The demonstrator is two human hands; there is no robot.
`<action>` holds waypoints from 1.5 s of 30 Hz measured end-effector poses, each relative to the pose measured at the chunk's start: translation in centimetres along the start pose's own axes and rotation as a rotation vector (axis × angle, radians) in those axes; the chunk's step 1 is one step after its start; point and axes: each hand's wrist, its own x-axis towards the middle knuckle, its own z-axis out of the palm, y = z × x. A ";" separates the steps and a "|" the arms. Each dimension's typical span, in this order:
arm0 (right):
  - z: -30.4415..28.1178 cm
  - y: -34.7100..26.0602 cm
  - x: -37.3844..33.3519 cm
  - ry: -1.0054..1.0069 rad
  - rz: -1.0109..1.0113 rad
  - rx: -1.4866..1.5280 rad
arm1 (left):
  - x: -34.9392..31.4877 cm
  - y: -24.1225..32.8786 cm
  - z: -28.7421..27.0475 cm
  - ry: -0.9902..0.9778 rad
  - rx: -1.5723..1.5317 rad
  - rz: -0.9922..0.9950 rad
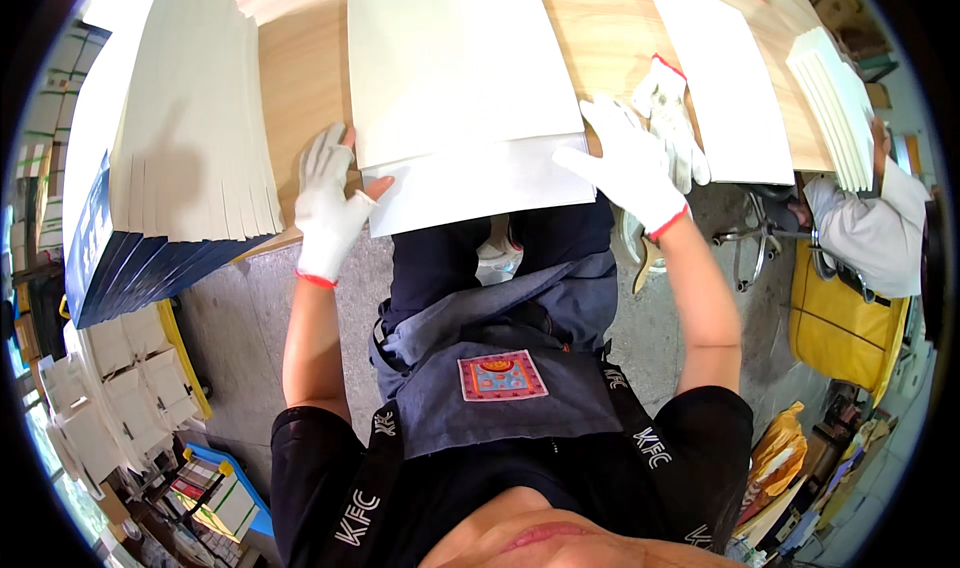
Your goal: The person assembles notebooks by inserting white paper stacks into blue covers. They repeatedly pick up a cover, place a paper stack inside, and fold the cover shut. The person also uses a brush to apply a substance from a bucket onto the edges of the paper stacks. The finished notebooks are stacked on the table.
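Observation:
In front of me a large white board or sheet (450, 58) lies on the table, with another white sheet (480, 183) showing from under it and jutting over the near edge. My left hand (332, 208), in a white glove with bare thumb and a bare fingertip, rests at the left side of these sheets, fingers stretched out, thumb at the lower sheet's edge. My right hand (635, 173), also gloved in white, lies at their right side. Its fingers are extended and its thumb reaches over the lower sheet. Neither hand grips anything.
A loose white glove (672, 128) lies beside my right hand, near another white sheet stack (725, 88). Thick dark-blue-covered blocks of pages (195, 148) stand left on the wooden table (305, 78). At far right are pale stacked boards (830, 108) and a person's sleeve (875, 223).

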 end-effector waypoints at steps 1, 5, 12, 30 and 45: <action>0.6 -0.2 -0.7 0.048 -0.018 0.001 | -0.5 0.7 0.0 0.018 0.002 -0.007; 2.2 -0.5 -1.3 0.151 0.004 0.027 | -0.9 0.9 0.2 0.049 0.034 -0.001; 2.9 -0.1 -1.5 0.295 -0.062 0.078 | -1.5 0.9 0.1 0.072 0.093 -0.003; 3.8 0.5 -1.3 0.368 -0.157 0.127 | -1.5 0.6 -0.1 0.091 0.078 -0.005; 3.7 0.3 -1.4 0.414 -0.127 0.140 | -1.5 0.9 -0.2 0.057 0.092 -0.020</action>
